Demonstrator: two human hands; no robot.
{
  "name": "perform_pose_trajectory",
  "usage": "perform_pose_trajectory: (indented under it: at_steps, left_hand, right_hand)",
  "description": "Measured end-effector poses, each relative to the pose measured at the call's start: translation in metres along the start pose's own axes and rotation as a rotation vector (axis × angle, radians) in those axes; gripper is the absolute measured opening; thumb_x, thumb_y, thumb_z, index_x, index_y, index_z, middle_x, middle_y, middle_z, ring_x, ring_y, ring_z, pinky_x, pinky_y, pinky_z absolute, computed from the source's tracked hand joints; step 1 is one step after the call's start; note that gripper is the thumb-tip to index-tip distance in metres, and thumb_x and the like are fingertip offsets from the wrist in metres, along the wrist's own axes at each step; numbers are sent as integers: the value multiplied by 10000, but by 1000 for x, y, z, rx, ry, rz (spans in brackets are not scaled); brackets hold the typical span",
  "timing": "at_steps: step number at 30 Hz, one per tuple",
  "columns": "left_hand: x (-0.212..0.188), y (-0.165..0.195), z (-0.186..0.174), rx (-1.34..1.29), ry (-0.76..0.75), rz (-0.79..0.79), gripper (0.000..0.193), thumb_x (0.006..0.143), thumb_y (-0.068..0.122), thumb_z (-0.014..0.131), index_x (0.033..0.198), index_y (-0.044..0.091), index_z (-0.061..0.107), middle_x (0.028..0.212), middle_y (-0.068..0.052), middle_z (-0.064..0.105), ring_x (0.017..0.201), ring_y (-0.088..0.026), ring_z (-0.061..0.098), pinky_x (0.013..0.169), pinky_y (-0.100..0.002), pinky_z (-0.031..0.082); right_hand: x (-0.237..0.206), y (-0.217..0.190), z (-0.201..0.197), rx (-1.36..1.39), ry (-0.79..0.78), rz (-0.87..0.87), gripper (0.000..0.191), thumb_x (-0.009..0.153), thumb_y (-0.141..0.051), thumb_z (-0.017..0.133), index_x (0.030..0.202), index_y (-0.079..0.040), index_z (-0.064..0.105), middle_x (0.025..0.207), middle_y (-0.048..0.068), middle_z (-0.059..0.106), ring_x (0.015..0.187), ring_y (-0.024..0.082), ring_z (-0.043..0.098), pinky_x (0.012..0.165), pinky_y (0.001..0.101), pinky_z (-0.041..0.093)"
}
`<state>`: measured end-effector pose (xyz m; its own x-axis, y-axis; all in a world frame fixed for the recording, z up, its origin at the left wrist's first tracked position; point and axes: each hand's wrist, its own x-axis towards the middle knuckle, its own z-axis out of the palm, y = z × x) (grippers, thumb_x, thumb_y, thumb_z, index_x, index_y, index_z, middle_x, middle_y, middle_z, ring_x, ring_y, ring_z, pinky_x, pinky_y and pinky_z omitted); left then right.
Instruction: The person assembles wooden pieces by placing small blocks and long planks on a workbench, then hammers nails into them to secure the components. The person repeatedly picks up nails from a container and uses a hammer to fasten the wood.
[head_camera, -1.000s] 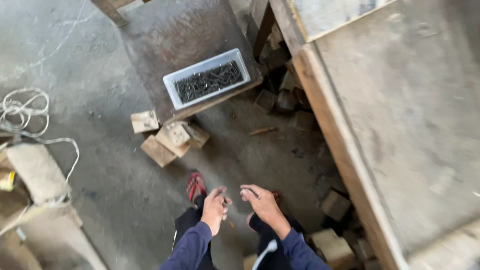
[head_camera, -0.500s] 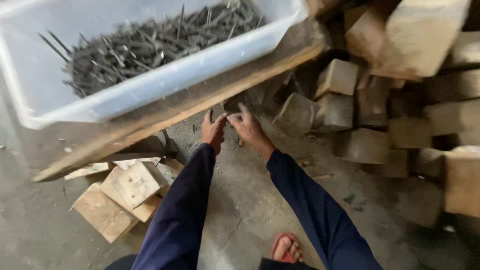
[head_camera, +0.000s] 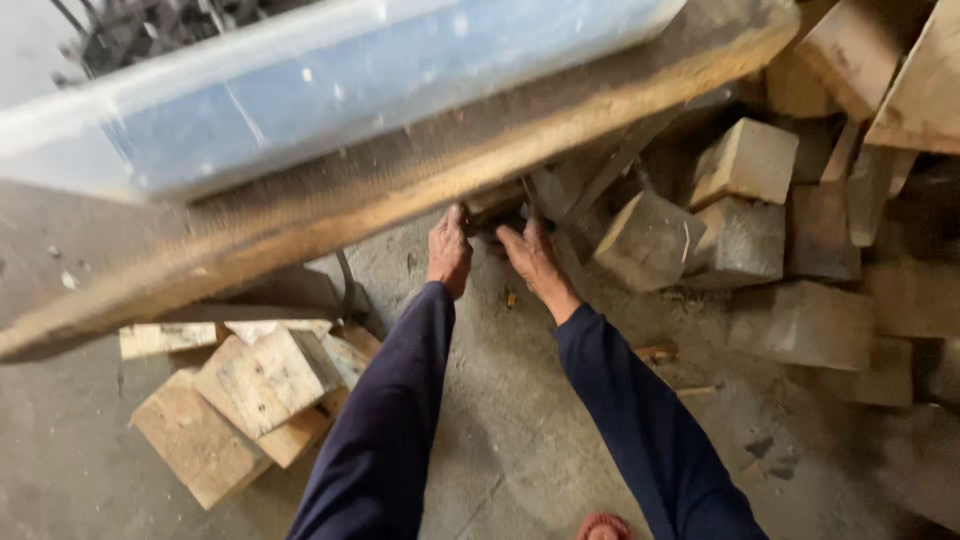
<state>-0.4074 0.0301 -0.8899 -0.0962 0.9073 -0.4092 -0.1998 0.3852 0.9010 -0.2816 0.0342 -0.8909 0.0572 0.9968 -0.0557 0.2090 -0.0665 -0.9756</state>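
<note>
Both arms in dark blue sleeves reach forward under the edge of a low wooden board (head_camera: 400, 190). My left hand (head_camera: 449, 252) and my right hand (head_camera: 530, 258) close on a small dark wooden block (head_camera: 497, 212) tucked beneath that board. The fingertips are partly hidden by the board's edge. A white plastic tub (head_camera: 330, 90) full of dark nails (head_camera: 150, 25) sits on top of the board, right above the hands.
A heap of rough wooden blocks (head_camera: 745, 215) lies to the right of the hands. More pale blocks (head_camera: 265, 385) are stacked on the concrete floor (head_camera: 500, 440) at the left. A red sandal (head_camera: 603, 526) shows at the bottom edge.
The view has dropped much closer to the board and tub. Both hands have reached farther under the board's edge and now grip the dark block.
</note>
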Motion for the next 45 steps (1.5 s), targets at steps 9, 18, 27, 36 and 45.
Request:
perform_pose_trajectory:
  at_steps: [9, 18, 27, 36, 45]
  left_hand:
    - [5, -78, -16, 9, 41, 14, 666, 967, 603, 537, 1328, 62, 680, 892, -63, 639, 568, -89, 392, 501, -294, 352]
    - [-46, -148, -11, 63, 160, 333, 470, 1104, 387, 511, 1317, 9, 691, 1157, -126, 770, 1012, -148, 645, 1147, -295, 362]
    - [-140, -189, 7, 18, 434, 146, 588, 1097, 421, 495, 965, -100, 735, 841, -179, 720, 773, -210, 617, 752, -384, 512]
    - [-105, -106, -30, -36, 174, -425, 1012, 975, 793, 421, 1342, -135, 592, 1238, -306, 590, 876, -275, 482, 731, -447, 375]
    - [-115, -42, -1, -286, -31, -429, 1034, 852, 866, 331, 1414, 42, 605, 1268, -154, 702, 1072, -232, 696, 814, -403, 582]
  right_hand:
    - [-26, 73, -11, 5, 23, -58, 687, 953, -194, 624, 1545, 32, 358, 1547, 247, 471, 1432, 354, 453, 1164, 382, 365]
    - [-86, 91, -35, -56, 24, -4, 557, 941, -173, 568, 1466, -1, 496, 1349, 214, 635, 1216, 318, 619, 1017, 378, 489]
    - [-175, 106, -68, 194, 12, 194, 447, 995, -104, 455, 1406, 25, 577, 1248, 130, 666, 1080, 191, 589, 958, 330, 479]
    - [-152, 77, -110, 68, 33, 110, 531, 997, -186, 512, 1487, 1, 433, 1393, 137, 513, 1233, 217, 455, 1052, 345, 375]
    - [-135, 33, -80, -59, -342, -47, 680, 998, -269, 568, 1569, -24, 289, 1539, 144, 359, 1385, 244, 322, 1146, 360, 271]
